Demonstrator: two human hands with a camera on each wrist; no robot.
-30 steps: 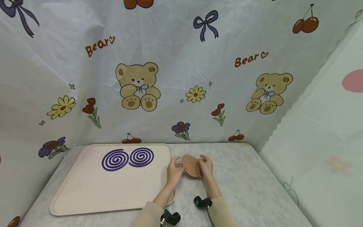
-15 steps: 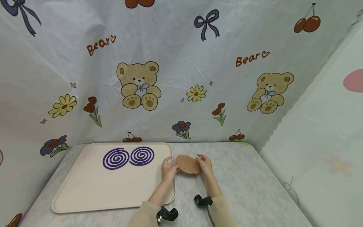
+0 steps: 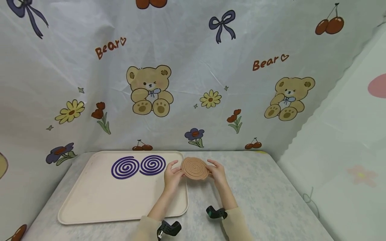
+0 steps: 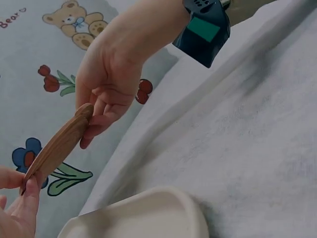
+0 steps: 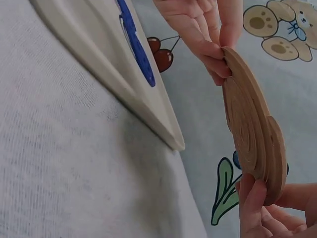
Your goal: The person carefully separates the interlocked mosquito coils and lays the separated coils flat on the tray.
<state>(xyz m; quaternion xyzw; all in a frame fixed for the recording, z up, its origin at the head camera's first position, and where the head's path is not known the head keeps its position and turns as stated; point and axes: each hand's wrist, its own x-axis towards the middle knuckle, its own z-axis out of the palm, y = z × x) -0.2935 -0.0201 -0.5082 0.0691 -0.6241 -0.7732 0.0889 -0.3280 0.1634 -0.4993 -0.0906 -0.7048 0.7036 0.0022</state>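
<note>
A flat brown spiral disc [image 3: 195, 168], which looks like a coiled clay rope, is held up between both hands above the tray's right edge. My left hand [image 3: 172, 177] pinches its left rim and my right hand [image 3: 217, 173] pinches its right rim. Its spiral face is turned toward the head camera. In the right wrist view the disc [image 5: 250, 131] appears steeply tilted, with a smaller coil end along its rim. Two purple spirals [image 3: 125, 167] lie side by side at the back of the cream tray [image 3: 120, 204].
The tray takes up the left part of a grey-white tabletop [image 3: 259, 197]. Behind the table hangs a cloth backdrop [image 3: 181, 50] printed with bears and flowers. A black wrist camera [image 3: 169, 229] is worn on the left forearm, another [image 3: 216, 212] on the right.
The disc has moved left and slightly upward, from beside the tray to over its right edge, and its spiral face has turned more toward the head camera. Both hands keep hold of it.
</note>
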